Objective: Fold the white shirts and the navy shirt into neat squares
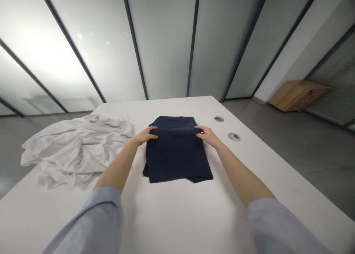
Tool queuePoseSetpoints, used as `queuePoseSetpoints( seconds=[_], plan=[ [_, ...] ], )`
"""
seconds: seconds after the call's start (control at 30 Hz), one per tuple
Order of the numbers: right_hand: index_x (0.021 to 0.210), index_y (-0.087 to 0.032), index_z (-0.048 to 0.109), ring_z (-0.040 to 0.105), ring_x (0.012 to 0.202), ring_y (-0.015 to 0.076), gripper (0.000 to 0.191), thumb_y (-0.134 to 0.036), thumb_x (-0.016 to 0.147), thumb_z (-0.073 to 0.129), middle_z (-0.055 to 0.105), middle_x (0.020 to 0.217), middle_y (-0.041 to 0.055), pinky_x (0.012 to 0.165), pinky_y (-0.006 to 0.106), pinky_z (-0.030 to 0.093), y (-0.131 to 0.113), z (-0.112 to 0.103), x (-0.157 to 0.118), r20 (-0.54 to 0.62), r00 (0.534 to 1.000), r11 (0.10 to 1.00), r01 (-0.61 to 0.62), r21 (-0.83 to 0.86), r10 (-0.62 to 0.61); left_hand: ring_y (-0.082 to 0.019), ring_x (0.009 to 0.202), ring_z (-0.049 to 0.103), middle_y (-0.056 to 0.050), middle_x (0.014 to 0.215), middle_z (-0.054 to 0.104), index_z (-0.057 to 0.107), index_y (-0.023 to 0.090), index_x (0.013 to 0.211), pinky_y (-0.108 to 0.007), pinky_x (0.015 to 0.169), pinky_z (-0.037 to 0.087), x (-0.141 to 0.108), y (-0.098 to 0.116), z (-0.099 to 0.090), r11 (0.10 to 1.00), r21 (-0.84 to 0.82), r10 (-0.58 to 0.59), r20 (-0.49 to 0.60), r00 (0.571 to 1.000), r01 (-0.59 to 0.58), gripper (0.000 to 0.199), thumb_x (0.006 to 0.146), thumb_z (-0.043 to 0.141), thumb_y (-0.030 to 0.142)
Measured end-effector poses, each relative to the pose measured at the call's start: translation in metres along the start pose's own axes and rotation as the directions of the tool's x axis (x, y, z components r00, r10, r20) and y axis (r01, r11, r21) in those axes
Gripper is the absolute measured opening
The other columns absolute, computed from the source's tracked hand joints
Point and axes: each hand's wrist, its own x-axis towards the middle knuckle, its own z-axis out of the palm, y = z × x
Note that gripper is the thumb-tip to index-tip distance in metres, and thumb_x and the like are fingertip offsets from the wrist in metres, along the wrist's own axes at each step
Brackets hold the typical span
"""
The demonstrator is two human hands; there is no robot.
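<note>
Two bare hands work over a white table [177,217], with a large heap of white fabric [83,146] taking up its left side and spilling past the left edge. The left forearm [118,169] crosses in front of the heap's near right part and hides some of it. Right of the hands, two round inserts are set in the tabletop: a far insert [219,119] and a near insert [234,136]. Beyond the table rises a frosted glass partition [163,43] with dark, narrow frames, and at the far right a wood-grained cabinet [299,95] stands on the smooth grey floor [277,146]

The navy cloth [177,156] lies in the middle of the table, to the right of the heap and apart from it. It is matte, layered and roughly rectangular, with a crease running across its far part and uneven near corners where lower layers show. The white fabric is loose and rumpled, with soft ridges. The left hand [145,135] touches the navy cloth's left edge and the right hand [206,134] its right edge, thumb and fingers parted on each; whether either pinches the fabric cannot be told
</note>
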Motion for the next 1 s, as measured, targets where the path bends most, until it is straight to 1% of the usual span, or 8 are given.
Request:
queuePoseSetpoints(
  seconds=[0.13,0.37,0.53,0.6,0.67,0.77,0.87,1.0],
  plan=[
    [0.124,-0.016,0.060,0.056,0.110,0.0249,0.053,-0.015,0.070,0.057,0.060,0.127,0.0106,0.094,0.037,0.044,-0.006,-0.005,0.001,0.038,0.995,0.977,0.093,-0.194,-0.087,-0.029,0.124,0.050,-0.011,0.135,0.055,0.048,0.014,0.135,-0.037,0.105,0.039,0.003,0.011,-0.010,0.946,0.316,0.064,0.038,0.997,-0.073,0.082,0.058,0.071,0.030],
    [0.116,-0.017,0.064,0.056,0.109,0.0258,0.040,-0.017,0.077,0.058,0.065,0.115,0.0094,0.097,0.036,0.040,-0.022,-0.019,0.023,0.110,0.975,0.847,0.224,-0.482,-0.195,-0.029,0.119,0.054,-0.011,0.130,0.059,0.056,0.016,0.127,-0.034,0.102,0.041,0.012,0.048,-0.021,0.650,0.754,0.071,0.069,0.995,-0.099,0.066,0.064,0.068,0.029],
    [0.101,-0.017,0.068,0.057,0.097,0.0251,0.024,-0.019,0.080,0.057,0.066,0.099,0.0093,0.089,0.038,0.043,-0.051,-0.039,0.062,-0.044,0.958,0.760,0.196,-0.620,-0.283,-0.026,0.108,0.060,-0.010,0.110,0.066,0.063,0.015,0.112,-0.033,0.095,0.046,0.028,0.092,-0.031,0.471,0.879,0.244,-0.054,0.968,-0.070,0.040,0.074,0.059,0.025],
    [0.096,-0.016,0.068,0.056,0.097,0.0273,0.020,-0.021,0.083,0.054,0.064,0.098,0.0114,0.087,0.041,0.043,-0.065,-0.049,0.074,-0.157,0.931,0.742,0.153,-0.653,-0.330,-0.028,0.115,0.055,-0.014,0.119,0.061,0.063,0.014,0.111,-0.038,0.097,0.044,0.030,0.109,-0.035,0.441,0.897,0.388,-0.168,0.906,-0.022,0.037,0.076,0.058,0.024],
    [0.094,-0.016,0.067,0.053,0.100,0.0293,0.019,-0.022,0.084,0.053,0.062,0.103,0.0137,0.086,0.043,0.042,-0.076,-0.057,0.078,-0.244,0.884,0.733,0.149,-0.664,-0.400,-0.032,0.128,0.044,-0.015,0.135,0.050,0.064,0.016,0.109,-0.047,0.104,0.037,0.024,0.120,-0.036,0.413,0.911,0.549,-0.246,0.799,-0.004,0.034,0.076,0.058,0.024],
    [0.093,-0.015,0.065,0.049,0.109,0.0304,0.017,-0.019,0.083,0.052,0.058,0.118,0.0156,0.090,0.044,0.039,-0.080,-0.059,0.062,-0.252,0.835,0.707,0.210,-0.676,-0.490,-0.035,0.140,0.024,-0.009,0.149,0.035,0.066,0.019,0.100,-0.057,0.113,0.018,0.003,0.120,-0.030,0.324,0.945,0.703,-0.206,0.681,-0.049,0.026,0.075,0.060,0.024],
    [0.093,-0.016,0.063,0.046,0.118,0.0295,0.017,-0.013,0.081,0.051,0.058,0.125,0.0147,0.095,0.042,0.035,-0.063,-0.045,0.023,-0.075,0.856,0.653,0.330,-0.681,-0.511,-0.034,0.140,0.025,-0.009,0.145,0.043,0.067,0.021,0.092,-0.057,0.115,0.009,-0.028,0.091,-0.011,0.218,0.968,0.678,-0.057,0.733,-0.126,0.019,0.074,0.062,0.025],
    [0.089,-0.018,0.064,0.057,0.103,0.0247,0.015,-0.015,0.078,0.053,0.067,0.105,0.0105,0.089,0.036,0.038,-0.031,-0.016,-0.037,0.329,0.879,0.633,0.476,-0.610,-0.344,-0.028,0.105,0.062,-0.010,0.095,0.071,0.068,0.020,0.089,-0.048,0.110,0.025,-0.067,0.036,0.017,0.164,0.966,0.312,0.140,0.940,-0.199,0.028,0.071,0.068,0.041]
  ],
)
